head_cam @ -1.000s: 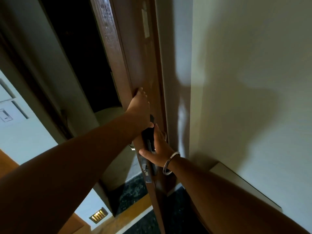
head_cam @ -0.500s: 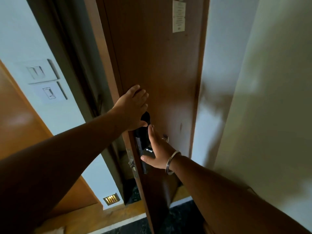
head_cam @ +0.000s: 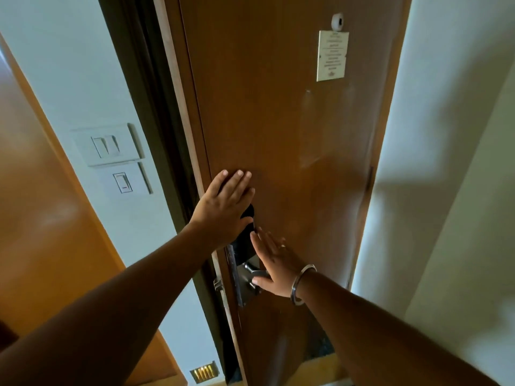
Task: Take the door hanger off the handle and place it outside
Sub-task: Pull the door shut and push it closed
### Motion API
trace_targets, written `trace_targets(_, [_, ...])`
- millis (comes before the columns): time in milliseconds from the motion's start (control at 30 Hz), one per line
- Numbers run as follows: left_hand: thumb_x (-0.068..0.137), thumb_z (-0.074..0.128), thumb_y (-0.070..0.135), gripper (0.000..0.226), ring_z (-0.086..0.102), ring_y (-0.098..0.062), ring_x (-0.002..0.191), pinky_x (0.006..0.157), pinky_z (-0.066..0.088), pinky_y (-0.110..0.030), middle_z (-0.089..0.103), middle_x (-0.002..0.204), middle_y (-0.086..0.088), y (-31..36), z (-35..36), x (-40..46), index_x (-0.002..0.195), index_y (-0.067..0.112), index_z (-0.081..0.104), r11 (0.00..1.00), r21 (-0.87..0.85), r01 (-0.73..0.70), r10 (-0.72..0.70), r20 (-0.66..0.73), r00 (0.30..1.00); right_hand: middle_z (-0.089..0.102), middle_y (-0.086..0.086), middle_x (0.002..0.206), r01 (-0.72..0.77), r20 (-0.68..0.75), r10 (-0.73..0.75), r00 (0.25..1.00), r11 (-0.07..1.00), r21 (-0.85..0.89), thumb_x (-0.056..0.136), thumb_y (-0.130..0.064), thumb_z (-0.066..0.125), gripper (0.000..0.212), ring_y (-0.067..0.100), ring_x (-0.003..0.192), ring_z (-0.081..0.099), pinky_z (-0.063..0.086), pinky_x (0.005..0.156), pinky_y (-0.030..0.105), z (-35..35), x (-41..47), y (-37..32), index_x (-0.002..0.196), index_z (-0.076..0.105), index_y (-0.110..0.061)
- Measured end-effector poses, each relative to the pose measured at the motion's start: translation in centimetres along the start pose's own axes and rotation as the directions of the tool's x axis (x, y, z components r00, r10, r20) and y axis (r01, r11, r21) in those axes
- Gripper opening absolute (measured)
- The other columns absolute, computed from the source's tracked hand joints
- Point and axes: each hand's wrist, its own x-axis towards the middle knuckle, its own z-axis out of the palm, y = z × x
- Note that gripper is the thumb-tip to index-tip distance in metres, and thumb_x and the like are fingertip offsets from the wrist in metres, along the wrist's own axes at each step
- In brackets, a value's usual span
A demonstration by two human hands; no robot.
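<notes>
My left hand (head_cam: 225, 207) lies flat on the brown door (head_cam: 292, 135), fingers spread, just above the black lock panel (head_cam: 245, 246), and holds nothing. My right hand (head_cam: 276, 263) is flat and open against the door. Its thumb touches the silver lever handle (head_cam: 255, 273). No door hanger shows on the handle or in either hand. The door stands almost shut against its dark frame (head_cam: 156, 135).
A white notice card (head_cam: 332, 55) hangs under a peephole (head_cam: 337, 21) high on the door. Light switches (head_cam: 111, 146) sit on the wall left of the frame, beside an orange wooden panel (head_cam: 41, 218). A white wall (head_cam: 446, 190) stands close on the right. A floor light (head_cam: 204, 372) glows low down.
The door has swung from ajar to nearly shut. My left hand moved from the door's edge onto its face. My right hand opened flat beside the handle.
</notes>
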Motion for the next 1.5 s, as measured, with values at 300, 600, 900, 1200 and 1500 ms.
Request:
trace_targets(300, [0.095,0.022,0.060,0.080,-0.008,-0.033,0.149,0.117,-0.009,-0.050,-0.015,0.160,-0.015,-3.7,9.2,1.2,0.154,0.010,0.000,0.964,-0.169,0.204,-0.208,-0.003,0.978,-0.004,0.013,0.164,-0.195,-0.198,0.159,0.967,0.964,-0.180,0.087,-0.052,0.056,0.096,0.037,0.150,0.002,0.009,0.118,0.058,0.0,10.5,1.9,0.155,-0.004,-0.022])
trace_targets(600, [0.091,0.034,0.065,0.091,-0.008,-0.035,0.149,0.120,0.000,-0.051,-0.008,0.163,-0.012,-5.9,15.7,4.6,0.154,0.011,-0.003,0.926,-0.204,0.318,-0.298,0.121,0.947,0.013,0.019,0.162,-0.211,-0.418,0.062,0.906,0.923,-0.321,0.077,-0.048,0.069,0.095,0.040,0.148,0.013,0.016,0.113,0.061,-1.9,21.9,6.4,0.154,0.018,-0.021])
trace_targets(900, [0.085,0.058,0.060,0.107,-0.008,-0.036,0.149,0.119,0.014,-0.052,-0.018,0.163,-0.006,-7.5,19.6,9.9,0.153,0.013,-0.009,0.848,-0.230,0.478,-0.401,0.312,0.861,0.012,0.020,0.162,-0.105,-0.381,-0.041,0.924,0.929,-0.356,0.067,-0.042,0.082,0.113,0.042,0.148,0.011,0.024,0.110,0.064,-1.5,30.3,10.8,0.154,0.013,-0.024])
trace_targets(1200, [0.085,0.071,0.021,0.110,-0.035,-0.027,0.135,0.115,-0.003,-0.049,-0.035,0.154,0.003,-8.8,24.2,14.4,0.151,0.018,-0.017,0.655,-0.420,0.628,-0.421,0.488,0.765,0.032,0.018,0.156,-0.167,-0.503,-0.069,0.862,0.897,-0.409,0.082,-0.030,0.069,0.078,0.040,0.142,0.032,0.037,0.106,0.062,-0.6,35.5,11.9,0.151,0.032,-0.024])
trace_targets(1500, [0.080,0.076,0.031,0.112,-0.025,-0.038,0.142,0.114,0.013,-0.059,-0.031,0.154,-0.004,-10.3,27.6,15.7,0.154,0.017,-0.006,0.744,-0.428,0.514,-0.363,0.387,0.848,0.030,0.019,0.157,-0.167,-0.523,-0.128,0.843,0.861,-0.480,0.074,-0.031,0.078,0.091,0.041,0.143,0.030,0.023,0.110,0.064,0.5,38.3,14.0,0.151,0.030,-0.022])
